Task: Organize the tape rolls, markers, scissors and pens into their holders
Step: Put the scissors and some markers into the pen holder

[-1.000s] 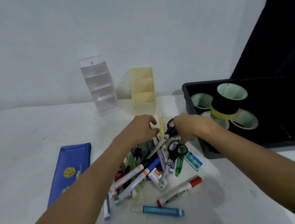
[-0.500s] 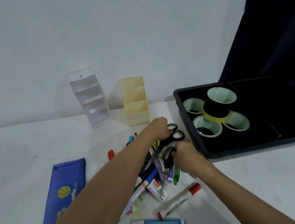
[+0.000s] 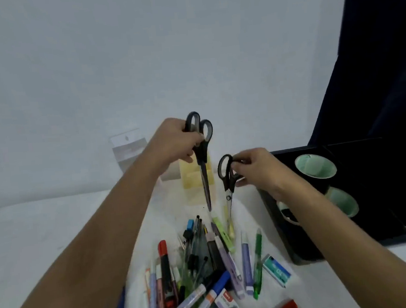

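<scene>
The white tabletop [image 3: 34, 240] carries a black rectangular plastic tray [image 3: 379, 188] at the right, which holds green-cored tape rolls [image 3: 316, 169], and the pale yellow plastic compartment holder [image 3: 194, 178] stands at the back beside a clear acrylic tiered holder [image 3: 129, 147]. The loose heap of markers and pens [image 3: 205, 263] lies in front, where it lay half a second ago. Both hands have risen off that heap: the left hand [image 3: 174, 144], fingers curled round the handles, holds the larger black-handled scissors [image 3: 202, 154] blades-down before the yellow holder, and the right hand [image 3: 259, 169] pinches the smaller black-handled scissors [image 3: 228, 178], also pointing down.
</scene>
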